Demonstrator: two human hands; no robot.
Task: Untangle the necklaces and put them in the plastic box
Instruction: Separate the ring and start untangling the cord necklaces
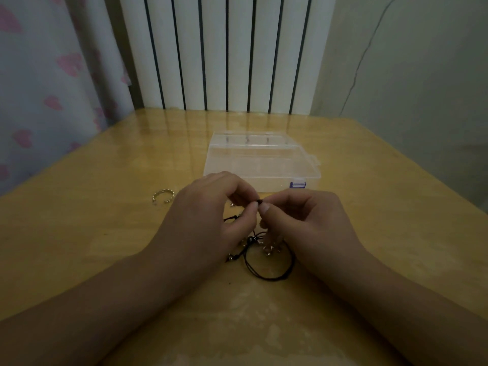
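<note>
Right now I see the necklaces [265, 256] as a tangle of thin black cord with small silvery pieces, lying on the counter [369, 207] between my two wrists and rising to a small dark knot at my fingertips; a loop of the cord lies flat on the wood nearest to me, and part of the tangle is hidden under my left palm; how many necklaces there are I cannot tell. My left hand [208, 217] has its fingers curled and pinches the knot between thumb and forefinger; my right hand [303, 223] meets it from the other side, thumb and forefinger pinching the same dark knot, so the two thumbs are almost touching. Just beyond my hands sits the plastic box [261, 162], clear, with a small purple clasp [298, 184] on its near right edge; whether anything lies inside it I cannot make out. To the left of my left hand, apart from the tangle, an open silvery ring-shaped piece [163, 196] rests on the wood by itself. The counter is glossy yellow wood; behind its far edge stands a white ribbed radiator [227, 51]; a pale curtain [50, 83] with pink hearts hangs at the left; a plain wall [422, 75] stands at the right.
</note>
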